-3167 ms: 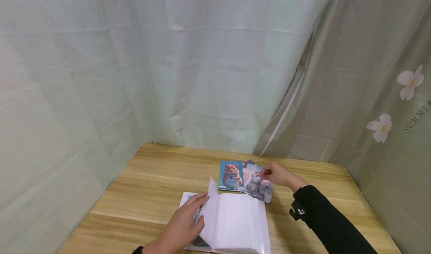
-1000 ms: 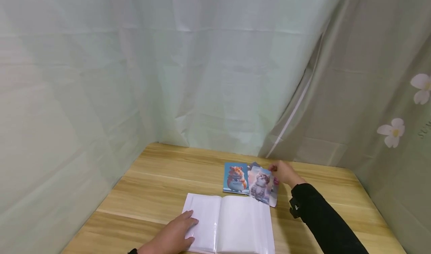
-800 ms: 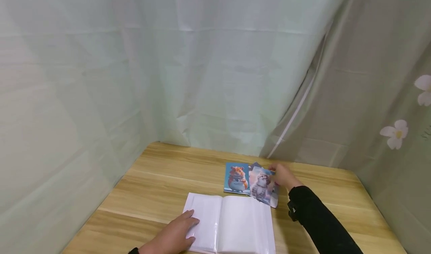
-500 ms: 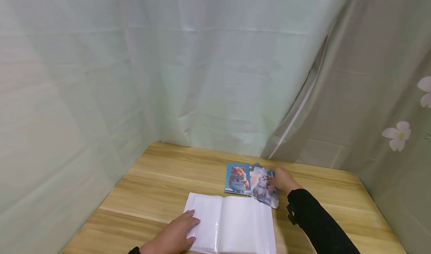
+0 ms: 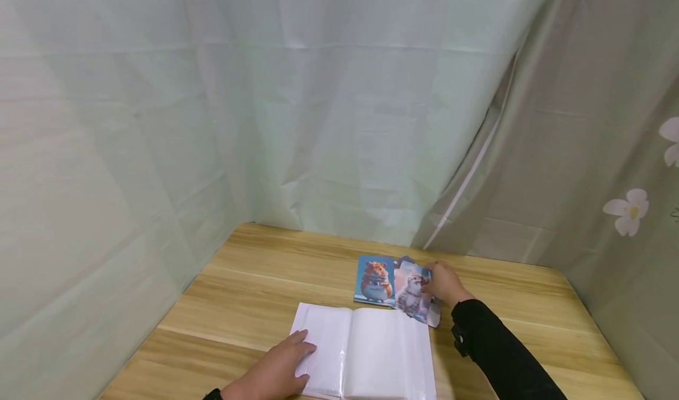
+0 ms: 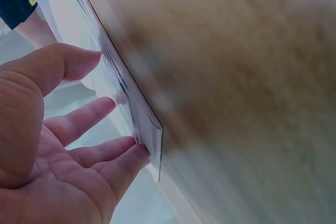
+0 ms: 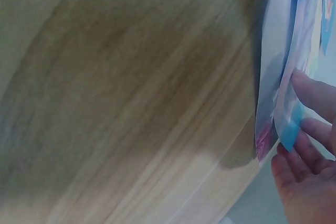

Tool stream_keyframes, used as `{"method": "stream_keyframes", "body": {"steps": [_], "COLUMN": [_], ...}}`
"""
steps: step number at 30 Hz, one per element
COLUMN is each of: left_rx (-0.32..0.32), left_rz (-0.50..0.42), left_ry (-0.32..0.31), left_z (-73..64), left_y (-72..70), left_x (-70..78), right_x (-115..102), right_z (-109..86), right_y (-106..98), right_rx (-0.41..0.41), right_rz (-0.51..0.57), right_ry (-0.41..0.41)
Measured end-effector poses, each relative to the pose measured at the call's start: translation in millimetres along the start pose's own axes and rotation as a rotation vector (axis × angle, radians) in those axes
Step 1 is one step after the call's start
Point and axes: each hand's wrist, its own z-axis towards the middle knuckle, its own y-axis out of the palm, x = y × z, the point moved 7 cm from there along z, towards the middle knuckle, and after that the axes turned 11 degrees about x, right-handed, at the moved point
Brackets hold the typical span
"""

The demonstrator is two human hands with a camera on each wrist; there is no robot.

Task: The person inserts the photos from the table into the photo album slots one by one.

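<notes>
A photo album [image 5: 373, 353] lies spread at the table's front, both facing pages blank white under glossy sleeves. My left hand [image 5: 273, 364] rests on its left page, and the left wrist view shows the fingertips along the page edge [image 6: 137, 135], thumb and fingers spread. Beyond the album, my right hand [image 5: 445, 283] pinches the right side of a kitten picture card [image 5: 409, 294]. Seen from the right wrist, the thumb lies on the card's face [image 7: 296, 95], with fingers around its blue corner. More cards lie partly hidden beneath it, one with a pink corner [image 7: 264, 140].
Left of the kitten card lies a blue hamster card [image 5: 375, 288]. The wooden table [image 5: 212, 306] meets pale curtains [image 5: 339, 123] behind and at both sides; the right one carries white flowers [image 5: 626, 211].
The left hand turned the album leaf over to the left and came to rest on it. The right hand shifted from the pile's top right corner to pinch the kitten card's right edge.
</notes>
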Motion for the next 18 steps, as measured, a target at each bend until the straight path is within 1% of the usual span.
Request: {"method": "stream_keyframes", "body": {"steps": [5,8,13,18], "left_rx": [-0.02,-0.029,-0.029,-0.012], "left_rz": [-0.004,-0.004,0.024,0.054], "left_ry": [-0.029,-0.035,-0.01,0.022], "left_z": [1.6,1.3,-0.3,-0.9], "left_y": [1.5,2.0,2.4,2.1], "left_x": [2.5,5.2,8.0,9.9], "right_x": [-1.8,0.0,1.9,0.1], "right_z": [2.0,2.8,2.7,1.5], "right_y": [-1.3,-0.3,0.3,-6.4], "right_rx": [0.02,0.031,0.057,0.093], "right_rz": [0.022,0.025,0.04,0.082], "right_ry": [0.022,0.032,0.025,0.015]}}
